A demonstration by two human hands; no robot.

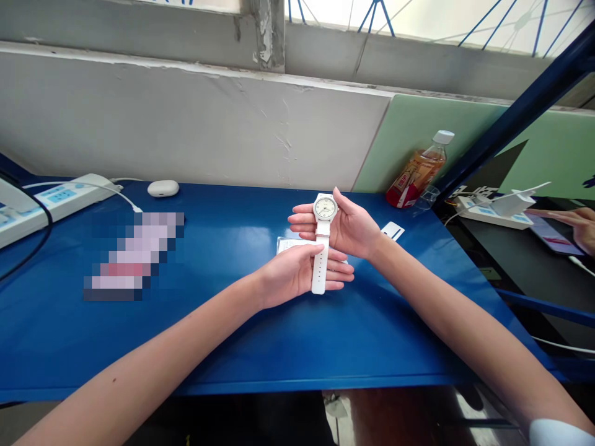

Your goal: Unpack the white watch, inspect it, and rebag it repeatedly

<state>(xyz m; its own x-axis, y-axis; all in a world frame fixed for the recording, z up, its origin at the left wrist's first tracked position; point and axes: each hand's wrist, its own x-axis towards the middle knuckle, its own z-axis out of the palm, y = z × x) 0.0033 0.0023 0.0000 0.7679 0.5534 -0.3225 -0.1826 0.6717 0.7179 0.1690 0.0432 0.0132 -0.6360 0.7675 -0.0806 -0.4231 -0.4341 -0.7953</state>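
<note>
A white wristwatch (326, 208) with a pale round dial lies across both hands, its strap hanging toward me. My left hand (290, 272) holds the strap, thumb pressed on top and fingers stretched out beneath. Higher up, my right hand (351, 226) supports the watch case, with its fingers behind it and its thumb upright along the right side. The watch's other strap half is hidden. Under the hands, a flat white printed item (289, 244) lies on the blue table (223, 347), mostly covered. A white card (393, 231) rests just right of my right hand.
At the left are a white power strip (69, 193), an earbud case (163, 188) and a blurred-out phone-like shape (134, 257) near a white cable. A drink bottle (416, 173) leans against the back right. Beyond the blue frame, another person's hand (583, 229) is near a tablet-like screen (551, 233).
</note>
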